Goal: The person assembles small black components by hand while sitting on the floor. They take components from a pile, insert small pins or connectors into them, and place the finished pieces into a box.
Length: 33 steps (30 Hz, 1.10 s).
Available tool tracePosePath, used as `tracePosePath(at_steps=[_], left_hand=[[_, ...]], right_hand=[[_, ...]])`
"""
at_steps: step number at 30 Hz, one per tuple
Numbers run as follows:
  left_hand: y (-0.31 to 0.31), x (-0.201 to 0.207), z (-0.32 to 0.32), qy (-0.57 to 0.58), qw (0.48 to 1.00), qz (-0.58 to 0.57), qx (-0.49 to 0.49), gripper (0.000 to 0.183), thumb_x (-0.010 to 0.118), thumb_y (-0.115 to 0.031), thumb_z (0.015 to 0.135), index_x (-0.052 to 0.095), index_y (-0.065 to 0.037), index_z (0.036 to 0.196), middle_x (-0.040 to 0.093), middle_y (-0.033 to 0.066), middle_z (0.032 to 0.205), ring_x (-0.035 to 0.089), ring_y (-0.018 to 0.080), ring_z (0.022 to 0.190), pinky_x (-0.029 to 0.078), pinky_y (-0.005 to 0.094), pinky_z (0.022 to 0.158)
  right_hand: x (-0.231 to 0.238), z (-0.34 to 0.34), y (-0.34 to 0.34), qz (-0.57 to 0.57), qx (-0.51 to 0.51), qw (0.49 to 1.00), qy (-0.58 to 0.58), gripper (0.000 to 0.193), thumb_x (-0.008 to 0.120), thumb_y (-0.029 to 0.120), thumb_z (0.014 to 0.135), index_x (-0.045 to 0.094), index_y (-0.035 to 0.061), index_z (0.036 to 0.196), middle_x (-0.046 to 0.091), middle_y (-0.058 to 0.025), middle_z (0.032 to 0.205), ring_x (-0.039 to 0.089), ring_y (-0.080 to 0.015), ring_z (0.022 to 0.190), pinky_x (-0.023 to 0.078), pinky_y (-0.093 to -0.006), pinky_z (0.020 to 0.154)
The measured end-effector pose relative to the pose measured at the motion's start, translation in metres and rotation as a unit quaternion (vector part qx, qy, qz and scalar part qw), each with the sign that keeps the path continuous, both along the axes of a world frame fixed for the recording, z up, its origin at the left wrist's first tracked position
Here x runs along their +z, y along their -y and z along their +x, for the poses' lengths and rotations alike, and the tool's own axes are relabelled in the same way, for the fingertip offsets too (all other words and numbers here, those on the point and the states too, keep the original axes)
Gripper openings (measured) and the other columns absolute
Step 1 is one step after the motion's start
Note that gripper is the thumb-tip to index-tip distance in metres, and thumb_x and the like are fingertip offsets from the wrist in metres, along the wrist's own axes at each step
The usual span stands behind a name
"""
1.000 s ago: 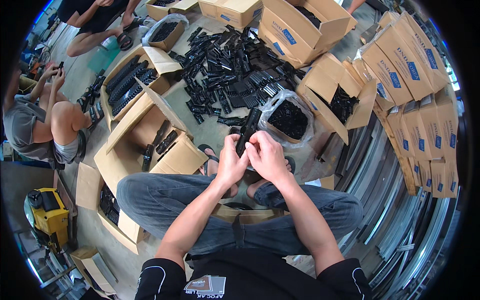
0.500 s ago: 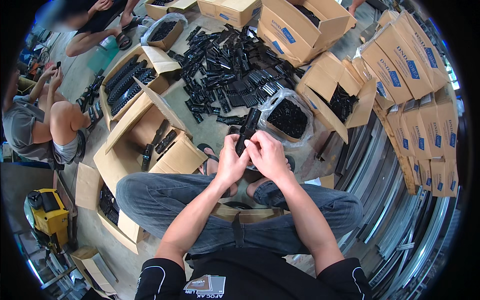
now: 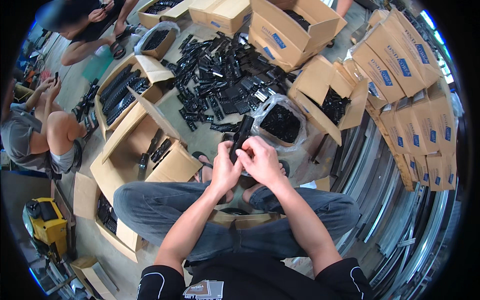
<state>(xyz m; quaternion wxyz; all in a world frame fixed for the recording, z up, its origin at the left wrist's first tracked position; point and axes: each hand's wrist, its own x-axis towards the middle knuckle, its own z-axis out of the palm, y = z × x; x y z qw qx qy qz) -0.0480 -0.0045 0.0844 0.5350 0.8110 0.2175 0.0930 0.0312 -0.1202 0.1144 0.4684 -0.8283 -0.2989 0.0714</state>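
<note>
Between my knees I hold a long, narrow black part (image 3: pixel 244 129) that points up and away from me, slightly tilted to the right. My left hand (image 3: pixel 224 169) is wrapped round its lower end from the left. My right hand (image 3: pixel 262 161) closes on the same part from the right, with fingers and thumb near its lower end. The fingers hide much of that end. Just beyond lies a large pile of similar black parts (image 3: pixel 220 72) on the floor. Right of the held part stands a plastic-lined box (image 3: pixel 256 111) full of small black pieces.
Open cartons stand at left (image 3: pixel 117 142) and right (image 3: pixel 305 85), with black parts inside. Stacked closed cartons (image 3: pixel 400 65) rise at far right above long metal bars (image 3: pixel 370 200). Two people crouch at the left, one in a grey shirt (image 3: pixel 22 132). A yellow machine (image 3: pixel 50 225) stands lower left.
The view has shifted slightly. My hands and the black part have come a little lower in the picture. Both hands keep their hold, with the right fingers shifted a little on the part.
</note>
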Motion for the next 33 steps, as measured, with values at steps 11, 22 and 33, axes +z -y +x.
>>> tracePosePath(at_steps=[11,22,33], left_hand=[[0.011,-0.004,-0.004,0.065,0.989,0.097,-0.089,0.049,0.066,-0.013,0.088,0.039,0.002,0.126,0.066,0.0314,0.094,0.065,0.0498,0.086,0.053,0.0529,0.072],[0.011,0.002,-0.005,0.064,0.994,-0.039,-0.084,0.048,0.066,-0.025,0.094,0.047,0.003,0.128,0.069,0.0205,0.099,0.07,0.0308,0.086,0.055,0.0403,0.075],[-0.011,0.001,0.003,-0.009,0.885,-0.462,-0.052,0.035,0.048,-0.031,0.105,0.062,0.0,0.111,0.071,0.009,0.096,0.069,0.0158,0.083,0.057,0.0299,0.077]], right_hand=[[-0.002,0.019,0.011,0.14,-0.157,0.922,-0.326,0.029,0.067,0.031,0.096,0.059,0.0034,0.096,0.059,0.0011,0.072,0.054,-0.0059,0.06,0.045,-0.0221,0.05],[0.002,0.016,0.014,0.155,-0.101,0.941,-0.282,0.023,0.065,0.022,0.096,0.064,-0.0007,0.099,0.063,0.0009,0.073,0.055,-0.0035,0.06,0.046,-0.0225,0.052],[-0.008,0.018,0.015,0.138,-0.036,0.941,-0.308,0.023,0.066,0.023,0.095,0.065,-0.0003,0.1,0.063,0.0015,0.073,0.056,-0.0031,0.058,0.044,-0.0207,0.05]])
